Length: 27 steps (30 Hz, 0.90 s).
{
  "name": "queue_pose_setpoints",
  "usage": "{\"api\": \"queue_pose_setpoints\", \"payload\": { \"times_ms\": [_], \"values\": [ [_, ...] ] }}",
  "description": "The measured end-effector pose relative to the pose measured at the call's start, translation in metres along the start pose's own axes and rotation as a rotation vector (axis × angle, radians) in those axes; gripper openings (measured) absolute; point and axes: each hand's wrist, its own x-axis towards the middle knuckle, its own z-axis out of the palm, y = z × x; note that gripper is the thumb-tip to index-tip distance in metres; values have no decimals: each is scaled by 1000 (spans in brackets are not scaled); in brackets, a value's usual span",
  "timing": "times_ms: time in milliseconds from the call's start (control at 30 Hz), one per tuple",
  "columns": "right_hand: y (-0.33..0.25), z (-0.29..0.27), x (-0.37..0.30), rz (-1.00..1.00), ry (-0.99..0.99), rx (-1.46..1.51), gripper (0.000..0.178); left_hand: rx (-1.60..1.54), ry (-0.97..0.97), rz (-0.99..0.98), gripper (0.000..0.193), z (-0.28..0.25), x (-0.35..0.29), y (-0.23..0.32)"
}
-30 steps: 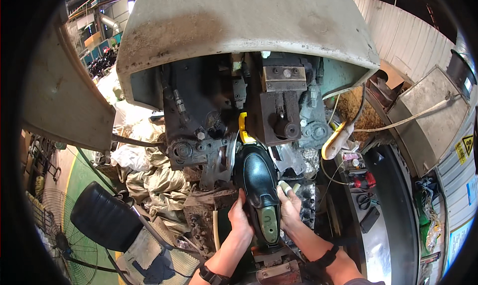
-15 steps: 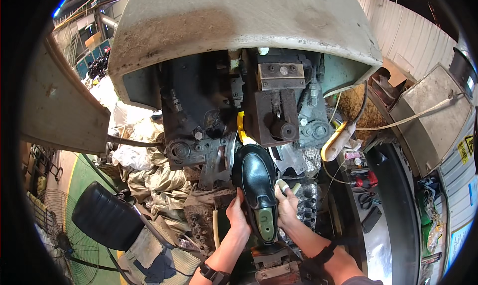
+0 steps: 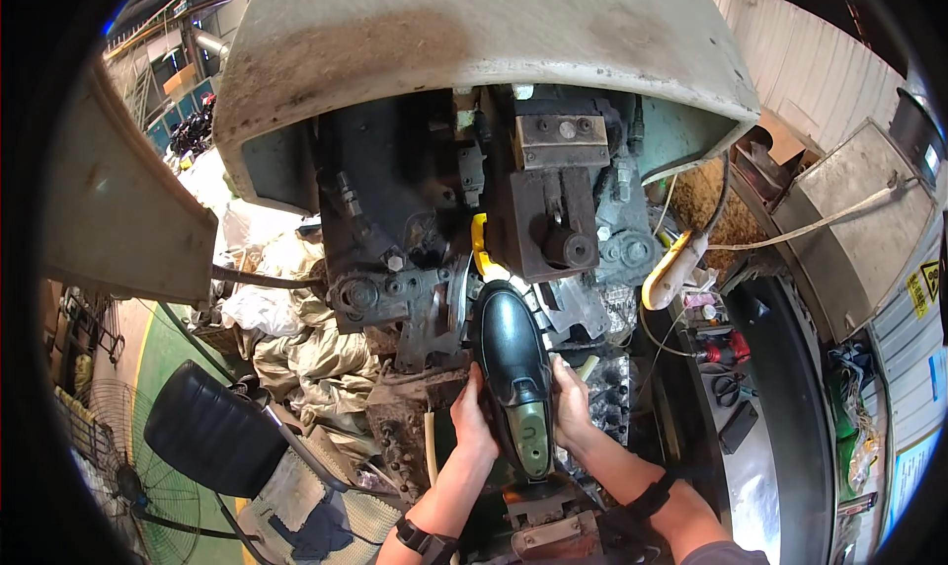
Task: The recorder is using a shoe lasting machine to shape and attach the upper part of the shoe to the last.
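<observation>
A black leather shoe upper (image 3: 509,343), stretched over a green last (image 3: 532,437), lies between my two hands with its toe pointing away from me. My left hand (image 3: 471,422) grips its left side, thumb up along the edge and the other fingers hidden below. My right hand (image 3: 571,402) holds the opposite side, also with fingers partly hidden. The toe sits at the metal jaws of a machine, just below a yellow curved part (image 3: 480,241). A dark metal block (image 3: 545,224) with a round knob hangs over the jaws, apart from the shoe.
A large grey hood (image 3: 494,32) overhangs the machine. On the right, a pale hand-held device (image 3: 674,274) hangs by a cable above a bench with scissors (image 3: 729,389) and a red tool (image 3: 729,348). A black-backed chair (image 3: 212,429) and a fan (image 3: 123,481) are on the left.
The shoe has shifted slightly right and turned a little, with its toe closer in at the jaws. My right hand has moved off a pale stick-like part and now lies along the shoe's side.
</observation>
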Motion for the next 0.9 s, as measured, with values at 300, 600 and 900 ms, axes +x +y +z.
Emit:
{"api": "queue_pose_setpoints", "payload": {
  "times_ms": [300, 600, 900],
  "values": [
    [-16, -7, -32, 403, -120, -491, 89, 281, -130, -68, 60, 23, -56, 3],
    [20, -3, -29, 235, 23, -119, 73, 288, -87, 144, 60, 19, -44, -25],
    [9, -21, -20, 218, -91, -179, 68, 245, -129, 43, 61, 29, -48, -17]
  ]
}}
